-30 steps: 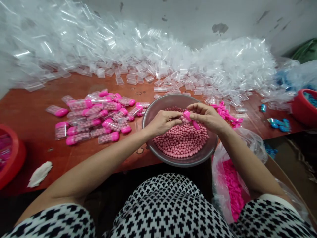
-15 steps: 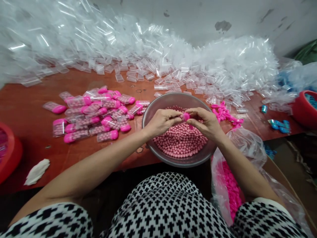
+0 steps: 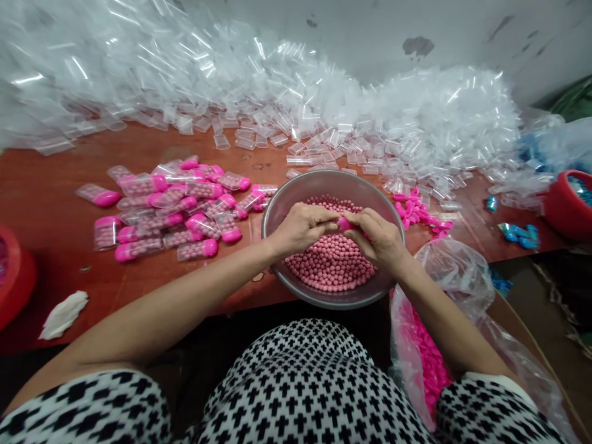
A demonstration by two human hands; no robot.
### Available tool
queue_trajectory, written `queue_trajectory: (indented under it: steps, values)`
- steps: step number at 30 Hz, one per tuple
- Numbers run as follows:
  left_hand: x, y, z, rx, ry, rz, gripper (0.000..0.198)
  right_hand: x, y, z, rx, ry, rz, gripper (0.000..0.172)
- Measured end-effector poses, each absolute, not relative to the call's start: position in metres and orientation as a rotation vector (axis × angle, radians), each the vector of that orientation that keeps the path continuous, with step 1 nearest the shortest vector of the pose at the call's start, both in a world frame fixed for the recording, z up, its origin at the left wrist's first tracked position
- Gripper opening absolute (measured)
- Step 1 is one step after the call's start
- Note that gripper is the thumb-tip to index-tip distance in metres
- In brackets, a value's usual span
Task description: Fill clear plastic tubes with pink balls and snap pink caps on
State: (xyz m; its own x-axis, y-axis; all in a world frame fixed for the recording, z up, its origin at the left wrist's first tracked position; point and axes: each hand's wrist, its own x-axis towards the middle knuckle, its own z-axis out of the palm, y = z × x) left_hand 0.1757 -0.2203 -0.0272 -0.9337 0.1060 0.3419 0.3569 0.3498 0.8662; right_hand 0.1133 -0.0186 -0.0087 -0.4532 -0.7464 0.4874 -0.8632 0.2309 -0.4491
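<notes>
Both hands meet over a metal bowl (image 3: 282, 203) filled with small pink candy balls (image 3: 330, 265). My left hand (image 3: 303, 227) is closed around a small clear tube, mostly hidden by its fingers. My right hand (image 3: 377, 237) pinches a bright pink cap (image 3: 346, 223) against the tube's end. To the left of the bowl, several filled tubes with pink caps (image 3: 171, 209) lie on the red-brown table (image 3: 60, 185).
A big heap of empty clear tubes (image 3: 277, 98) fills the back of the table. Loose pink caps (image 3: 419, 213) lie right of the bowl. A plastic bag of pink caps (image 3: 428, 357) hangs at my right knee. Red tubs sit at the far left (image 3: 13, 277) and far right (image 3: 567, 203).
My right hand has turned and brought the pink cap down onto the tube end held by my left hand. Both hands sank slightly toward the candy.
</notes>
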Motion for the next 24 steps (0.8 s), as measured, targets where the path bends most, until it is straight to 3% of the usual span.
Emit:
queue_trajectory:
  steps: [3, 7, 12, 18, 24]
  values:
    - [0.172, -0.222, -0.025, -0.263, -2.249, -1.977, 0.029, 0.11, -0.018, -0.008, 1.363, -2.378, 1.546, 0.027]
    - [0.17, -0.224, -0.023, -0.037, -1.976, -2.392, 0.05, 0.11, -0.007, -0.007, 1.123, -2.399, 2.385, 0.058]
    - [0.169, -0.224, -0.026, -0.173, -2.024, -2.282, 0.048, 0.106, -0.002, -0.004, 0.796, -2.342, 2.564, 0.043]
    - [0.17, -0.225, -0.03, -0.422, -2.155, -1.903, 0.027, 0.096, -0.024, 0.002, 0.877, -2.502, 2.833, 0.053]
    - [0.171, -0.229, -0.035, -0.408, -2.179, -1.771, 0.02, 0.103, -0.039, -0.002, 0.744, -2.592, 3.136, 0.044]
